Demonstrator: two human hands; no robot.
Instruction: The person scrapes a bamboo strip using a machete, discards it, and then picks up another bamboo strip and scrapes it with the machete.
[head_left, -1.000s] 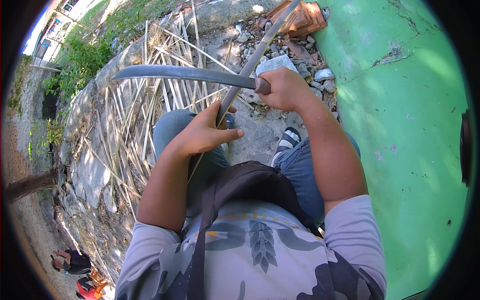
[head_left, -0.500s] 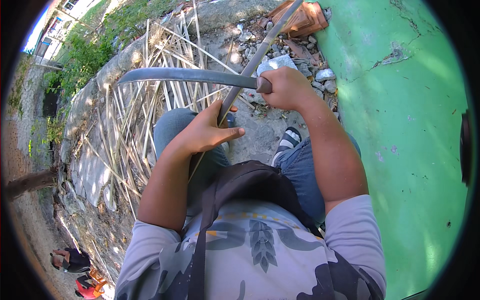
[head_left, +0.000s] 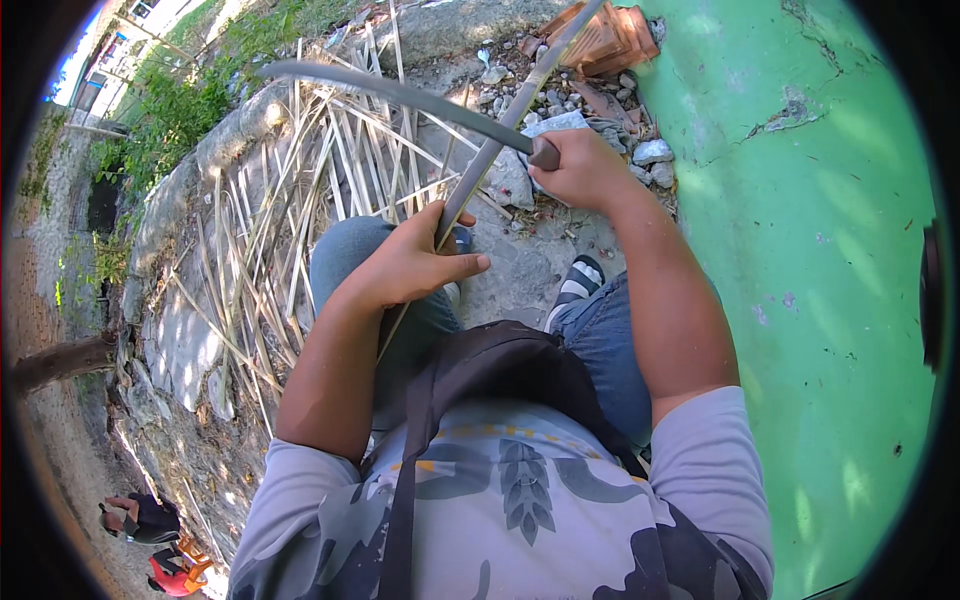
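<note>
My right hand (head_left: 588, 172) is closed round the short handle of a machete (head_left: 400, 96). Its long curved blade points to the upper left and crosses the upper part of a long, narrow greyish stick (head_left: 543, 80); I cannot tell whether blade and stick touch. The stick slants from the top edge down through my left hand (head_left: 415, 258), whose fingers wrap its lower part while the thumb stretches out to the right. Below that hand a thin end of the stick runs down beside my left knee (head_left: 347, 255).
Many loose pale strips (head_left: 262, 245) lie piled on the ground to the left. Rubble (head_left: 652, 152) and reddish tiles (head_left: 612, 42) lie ahead, next to a cracked green surface (head_left: 800, 280) on the right. Two people (head_left: 150, 520) are far off at the lower left.
My right hand has shifted slightly right, and the machete's blade has tilted, its tip now higher than before. My left hand and the stick stay in place.
</note>
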